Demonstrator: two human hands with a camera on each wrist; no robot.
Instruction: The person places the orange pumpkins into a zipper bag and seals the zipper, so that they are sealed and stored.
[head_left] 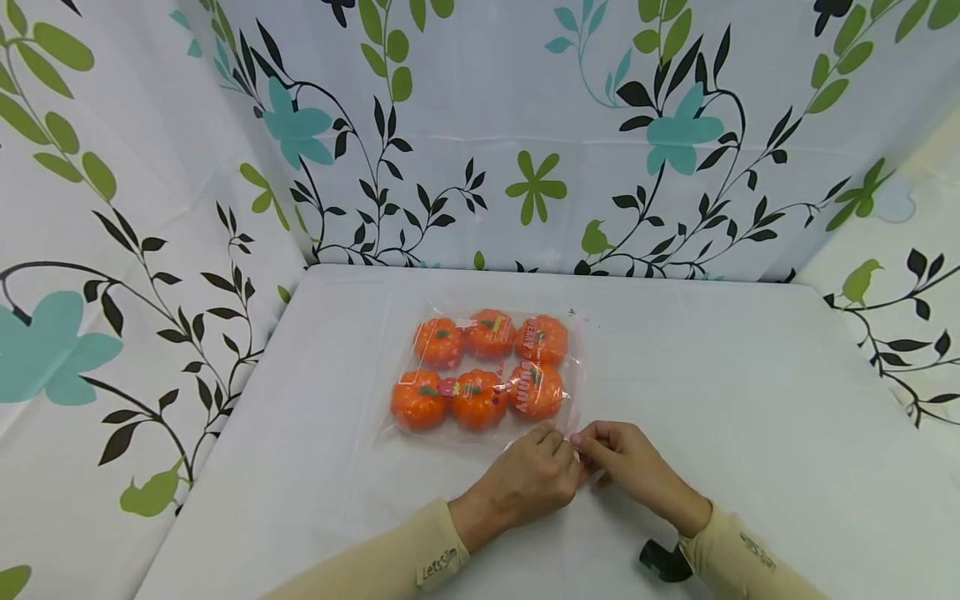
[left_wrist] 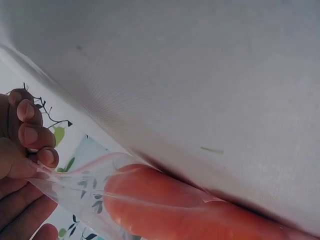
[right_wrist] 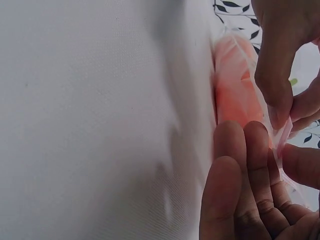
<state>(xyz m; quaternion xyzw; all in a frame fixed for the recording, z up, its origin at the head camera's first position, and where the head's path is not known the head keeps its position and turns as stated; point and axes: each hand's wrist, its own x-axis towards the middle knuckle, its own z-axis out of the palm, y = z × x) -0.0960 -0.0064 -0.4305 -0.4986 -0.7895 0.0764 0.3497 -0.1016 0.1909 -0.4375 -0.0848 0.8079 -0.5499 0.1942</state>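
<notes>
A clear plastic zip bag [head_left: 491,433] with pink lettering lies on the table, holding several orange toy pumpkins [head_left: 478,402] in two rows. At its near right corner my left hand [head_left: 532,471] pinches the bag's edge. Right beside it, my right hand [head_left: 633,467] pinches the same edge between thumb and finger. In the right wrist view, a pink zip strip [right_wrist: 284,134] runs between the fingertips of both hands. The left wrist view shows the bag's film [left_wrist: 75,187] pulled taut toward the fingers, with an orange pumpkin [left_wrist: 165,200] behind it.
The white table [head_left: 712,375] has its far edge against a hanging curtain [head_left: 465,125] printed with leaves and flowers. More curtain stands on the left and right sides. A small black object [head_left: 665,562] sits beside the right wrist.
</notes>
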